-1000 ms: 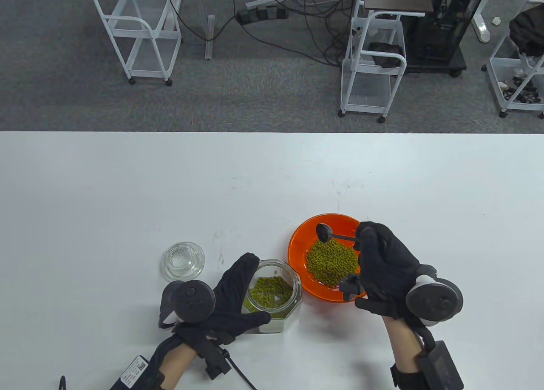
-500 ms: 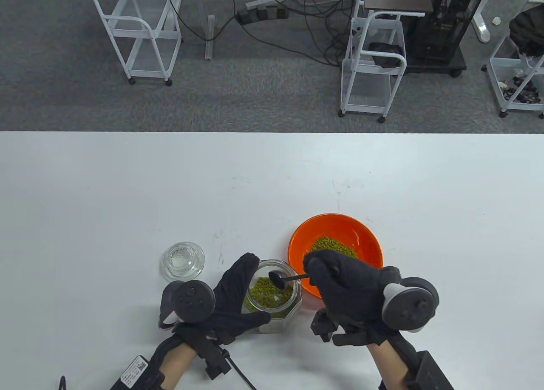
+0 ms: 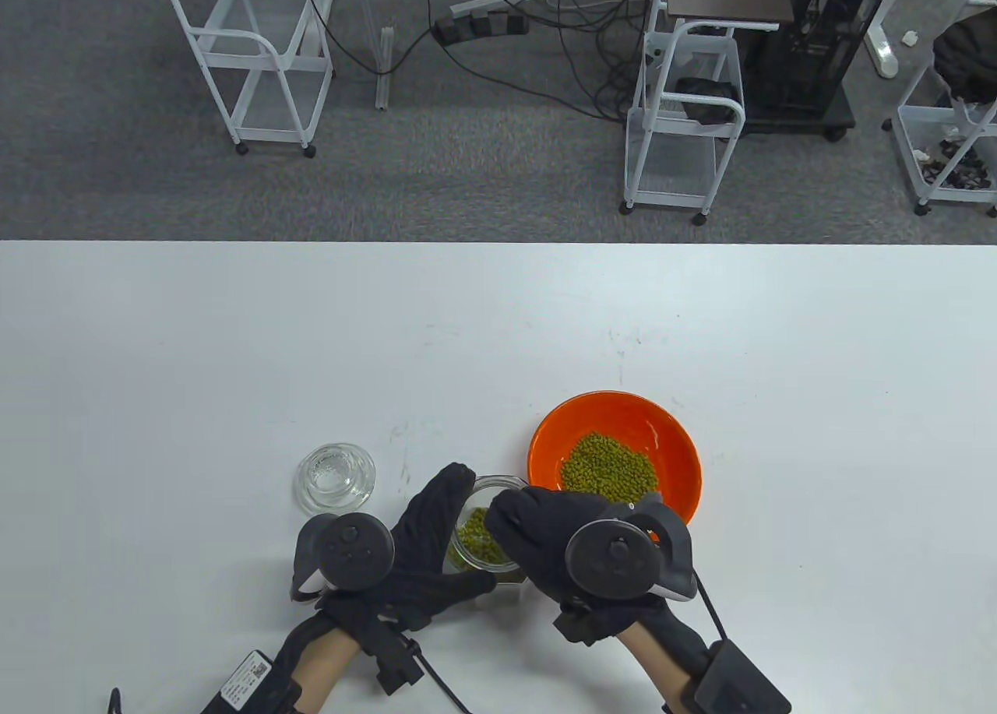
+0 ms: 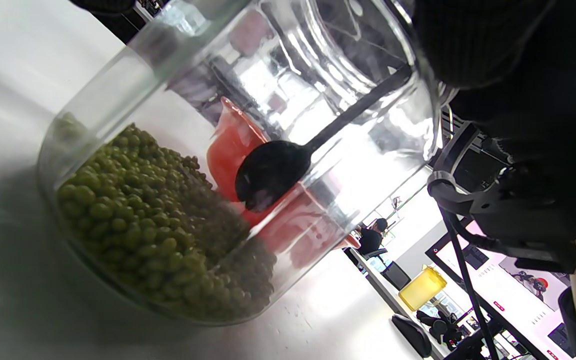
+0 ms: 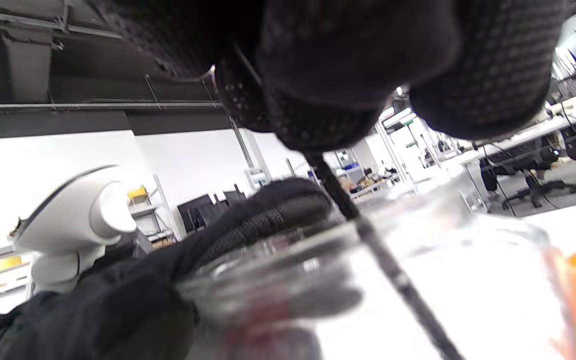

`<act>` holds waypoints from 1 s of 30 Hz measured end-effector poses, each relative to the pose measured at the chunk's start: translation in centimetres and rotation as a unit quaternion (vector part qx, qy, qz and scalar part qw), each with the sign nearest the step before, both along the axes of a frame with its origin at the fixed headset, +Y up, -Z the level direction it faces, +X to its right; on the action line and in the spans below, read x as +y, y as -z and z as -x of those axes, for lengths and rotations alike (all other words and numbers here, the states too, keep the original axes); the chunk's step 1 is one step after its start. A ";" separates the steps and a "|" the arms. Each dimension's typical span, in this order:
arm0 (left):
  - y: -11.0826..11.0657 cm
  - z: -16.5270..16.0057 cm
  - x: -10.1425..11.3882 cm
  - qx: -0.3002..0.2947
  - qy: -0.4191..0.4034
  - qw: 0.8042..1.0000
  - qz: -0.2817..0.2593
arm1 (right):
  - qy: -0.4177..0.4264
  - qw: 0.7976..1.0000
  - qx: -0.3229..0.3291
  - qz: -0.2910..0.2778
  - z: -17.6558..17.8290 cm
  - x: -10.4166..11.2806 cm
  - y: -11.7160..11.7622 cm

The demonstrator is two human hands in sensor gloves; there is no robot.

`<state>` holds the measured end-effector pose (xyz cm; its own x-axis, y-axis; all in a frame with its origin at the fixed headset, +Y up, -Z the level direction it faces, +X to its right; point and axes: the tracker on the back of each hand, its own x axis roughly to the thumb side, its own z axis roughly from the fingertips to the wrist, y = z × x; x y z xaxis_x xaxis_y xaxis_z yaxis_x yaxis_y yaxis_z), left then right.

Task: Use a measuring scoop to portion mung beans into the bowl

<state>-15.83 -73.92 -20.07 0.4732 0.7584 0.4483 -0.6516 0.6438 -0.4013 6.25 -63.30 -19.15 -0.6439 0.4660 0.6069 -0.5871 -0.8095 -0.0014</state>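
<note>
White table [image 3: 234, 356], seen from above, with the following on it. Glass jar [image 3: 477, 543], open, partly filled with green mung beans [image 4: 143, 225]; it stands near the front edge and is gripped from its left side by the left hand [image 3: 420, 550], fingers and thumb wrapped round the wall. Black measuring scoop [image 4: 273, 175], thin-handled; its handle is pinched in the curled fingers of the right hand [image 3: 545, 546], which is held directly over the jar mouth. In the left wrist view the scoop's round head is seen inside the jar, above the beans and close to the far wall; whether it touches the beans cannot be told. Orange bowl [image 3: 670, 441], just to the right of the jar and behind the right hand, with a heap of beans at its centre. Glass lid [image 3: 336, 476], laid flat on the table to the left of the jar, apart from it.
</note>
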 end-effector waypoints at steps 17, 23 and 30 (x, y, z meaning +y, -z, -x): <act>0.0 0.0 0.0 0.000 0.000 1.000 0.000 | 0.081 0.985 -0.072 0.137 -1.4 -1.8 1.0; 0.0 0.0 0.0 0.000 0.000 1.000 0.000 | 0.096 0.982 -0.085 0.140 -1.4 -2.1 0.8; 0.0 0.0 0.0 0.000 0.000 1.000 0.000 | 0.102 0.980 -0.078 0.153 -0.6 -2.5 0.3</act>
